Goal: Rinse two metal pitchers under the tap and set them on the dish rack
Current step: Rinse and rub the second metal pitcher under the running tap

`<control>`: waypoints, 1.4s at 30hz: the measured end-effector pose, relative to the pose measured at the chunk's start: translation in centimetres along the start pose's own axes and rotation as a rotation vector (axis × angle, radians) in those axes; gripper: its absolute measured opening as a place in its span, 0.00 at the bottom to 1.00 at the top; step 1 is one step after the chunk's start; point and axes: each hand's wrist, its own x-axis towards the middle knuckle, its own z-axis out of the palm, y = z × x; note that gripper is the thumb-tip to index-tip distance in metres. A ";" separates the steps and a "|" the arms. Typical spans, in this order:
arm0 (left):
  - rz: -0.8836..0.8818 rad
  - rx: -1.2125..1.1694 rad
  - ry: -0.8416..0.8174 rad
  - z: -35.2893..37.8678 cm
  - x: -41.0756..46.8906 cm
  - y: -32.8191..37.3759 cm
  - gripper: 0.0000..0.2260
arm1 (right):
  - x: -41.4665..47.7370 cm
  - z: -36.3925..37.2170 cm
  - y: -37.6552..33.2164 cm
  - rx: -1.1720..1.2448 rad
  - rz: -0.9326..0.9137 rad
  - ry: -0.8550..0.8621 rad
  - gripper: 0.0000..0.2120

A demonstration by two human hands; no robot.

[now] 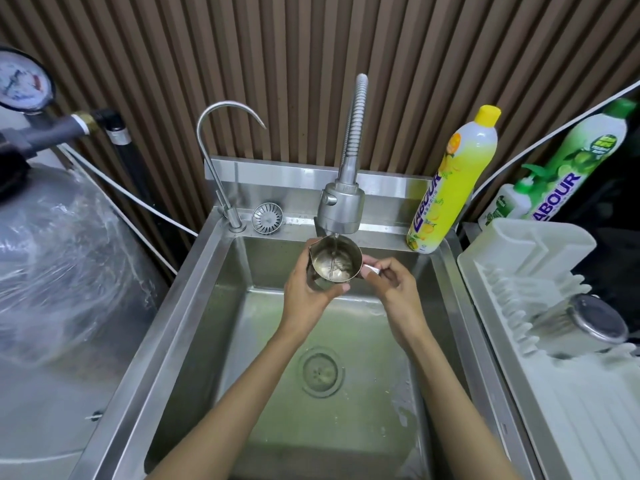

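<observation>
Now a metal pitcher (334, 263) fills under the tap (341, 209) above the grip, left hand (308, 284) round its body, right hand (389, 278) pinching its handle (372, 270); wet steel could slip into the sink (207, 306) below.

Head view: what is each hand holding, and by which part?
Both hold one metal pitcher under the running tap: the left hand grips its body, the right hand pinches its handle.

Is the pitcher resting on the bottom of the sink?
No: the left hand grips the pitcher and the right hand holds its handle, just under the tap.
</observation>
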 end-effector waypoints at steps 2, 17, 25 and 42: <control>0.064 0.121 0.024 -0.3 0.1 1.0 0.34 | 0.2 0.5 -0.2 0.031 0.002 0.006 0.08; -0.157 0.333 -0.006 -1.6 -0.8 2.7 0.19 | 0.7 -0.2 -5.6 -0.459 0.199 0.052 0.12; -0.234 -0.186 -0.100 0.2 -0.6 3.1 0.16 | -0.6 0.3 -9.0 -0.825 -0.143 0.097 0.09; 0.032 0.593 0.120 -2.5 -0.4 5.8 0.22 | 0.1 1.2 -4.0 -0.100 0.252 -0.005 0.09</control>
